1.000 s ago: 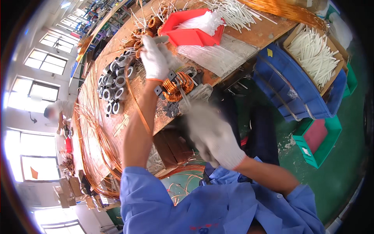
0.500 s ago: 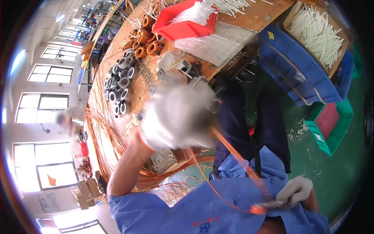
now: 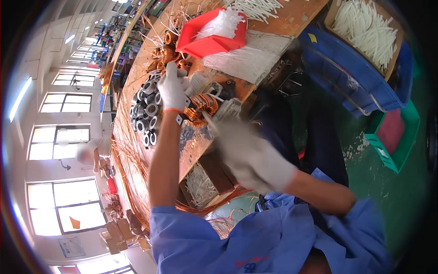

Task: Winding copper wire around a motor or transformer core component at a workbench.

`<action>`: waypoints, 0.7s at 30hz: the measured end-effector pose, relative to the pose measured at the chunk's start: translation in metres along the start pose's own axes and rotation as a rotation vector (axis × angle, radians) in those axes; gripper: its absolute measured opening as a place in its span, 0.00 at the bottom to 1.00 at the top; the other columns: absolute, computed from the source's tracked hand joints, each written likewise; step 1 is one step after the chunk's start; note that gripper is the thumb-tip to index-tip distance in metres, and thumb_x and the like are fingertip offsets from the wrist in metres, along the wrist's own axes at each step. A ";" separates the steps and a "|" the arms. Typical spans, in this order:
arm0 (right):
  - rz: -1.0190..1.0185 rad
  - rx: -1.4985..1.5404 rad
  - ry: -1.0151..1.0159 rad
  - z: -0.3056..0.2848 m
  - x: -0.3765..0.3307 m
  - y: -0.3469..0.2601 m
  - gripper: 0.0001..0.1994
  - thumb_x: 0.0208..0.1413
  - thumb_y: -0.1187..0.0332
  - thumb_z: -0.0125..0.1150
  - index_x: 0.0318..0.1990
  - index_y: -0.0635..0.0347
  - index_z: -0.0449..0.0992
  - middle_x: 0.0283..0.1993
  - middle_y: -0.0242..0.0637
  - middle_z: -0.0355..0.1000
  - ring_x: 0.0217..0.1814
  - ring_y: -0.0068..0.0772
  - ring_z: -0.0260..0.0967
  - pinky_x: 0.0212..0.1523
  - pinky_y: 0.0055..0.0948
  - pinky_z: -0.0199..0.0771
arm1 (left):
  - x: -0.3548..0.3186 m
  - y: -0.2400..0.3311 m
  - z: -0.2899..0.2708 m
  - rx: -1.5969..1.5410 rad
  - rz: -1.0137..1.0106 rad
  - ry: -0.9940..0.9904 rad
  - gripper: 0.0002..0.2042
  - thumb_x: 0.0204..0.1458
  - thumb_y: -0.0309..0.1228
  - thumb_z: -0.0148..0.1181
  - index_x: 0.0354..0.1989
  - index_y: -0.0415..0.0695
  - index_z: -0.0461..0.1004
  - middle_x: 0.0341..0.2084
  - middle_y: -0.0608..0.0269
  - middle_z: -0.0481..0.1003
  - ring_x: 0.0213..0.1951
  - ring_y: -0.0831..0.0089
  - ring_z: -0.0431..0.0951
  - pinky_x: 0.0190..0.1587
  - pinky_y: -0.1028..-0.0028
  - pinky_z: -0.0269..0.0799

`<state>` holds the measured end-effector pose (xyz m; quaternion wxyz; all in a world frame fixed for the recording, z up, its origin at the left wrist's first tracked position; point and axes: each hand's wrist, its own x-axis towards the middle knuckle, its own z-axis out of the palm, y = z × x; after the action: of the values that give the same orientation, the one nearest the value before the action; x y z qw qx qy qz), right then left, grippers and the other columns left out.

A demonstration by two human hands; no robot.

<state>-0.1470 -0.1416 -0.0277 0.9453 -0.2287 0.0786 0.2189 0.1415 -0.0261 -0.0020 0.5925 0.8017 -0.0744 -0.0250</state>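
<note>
A copper-wound ring coil [image 3: 200, 109] sits in a dark holder at the table edge. My left hand [image 3: 172, 91], in a white glove, is beyond it, beside the pile of grey and black rings. Its fingers point away from me, at least one stretched out, and nothing shows in them. My right hand [image 3: 253, 160], also gloved, reaches from the right toward the coil's near side. Motion smears its fingers, so whether they hold anything is unclear. Several finished copper coils [image 3: 168, 54] lie just past my left fingertips.
A red bin [image 3: 212, 43] of white strips stands at the back, beside a pale bundle [image 3: 251, 59]. Grey and black rings [image 3: 146, 109] are heaped on the left. Long copper wires [image 3: 132, 160] hang over the table's left edge. Blue [image 3: 346, 77] and green bins [image 3: 397, 150] are at right.
My right hand has come from the lower right, where it held a stretched copper wire, up to the coil. My left hand has moved off the coil toward the far side.
</note>
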 end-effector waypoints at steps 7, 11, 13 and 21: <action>-0.001 0.007 -0.575 -0.125 -0.198 0.058 0.30 0.73 0.61 0.51 0.73 0.74 0.58 0.17 0.27 0.60 0.12 0.16 0.57 0.12 0.20 0.52 | -0.117 0.082 -0.010 0.940 1.078 -0.777 0.16 0.60 0.34 0.65 0.52 0.39 0.76 0.35 0.60 0.78 0.34 0.73 0.78 0.37 0.71 0.75; -0.070 -0.301 -0.056 -0.132 -0.172 0.055 0.29 0.73 0.60 0.52 0.74 0.68 0.59 0.20 0.28 0.60 0.12 0.15 0.54 0.11 0.20 0.50 | -0.108 0.097 0.019 0.777 1.094 -1.034 0.10 0.63 0.35 0.59 0.38 0.41 0.77 0.29 0.62 0.75 0.28 0.73 0.75 0.32 0.72 0.71; 0.127 -0.002 0.031 -0.097 -0.112 0.038 0.27 0.73 0.61 0.53 0.75 0.61 0.61 0.22 0.27 0.60 0.12 0.15 0.51 0.10 0.20 0.49 | -0.064 0.096 0.028 0.484 0.769 -0.656 0.21 0.70 0.43 0.50 0.28 0.42 0.74 0.18 0.70 0.68 0.19 0.80 0.67 0.23 0.75 0.62; -0.038 0.203 -0.029 0.013 0.036 0.006 0.23 0.74 0.55 0.52 0.72 0.49 0.64 0.27 0.24 0.63 0.16 0.17 0.54 0.12 0.23 0.51 | 0.004 0.000 -0.003 0.199 0.062 0.200 0.24 0.66 0.47 0.54 0.26 0.37 0.73 0.14 0.66 0.66 0.14 0.77 0.63 0.19 0.74 0.59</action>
<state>-0.1170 -0.1170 -0.0278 0.9686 -0.1300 0.0825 0.1951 0.1459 -0.0241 -0.0015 0.5152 0.8522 -0.0418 0.0811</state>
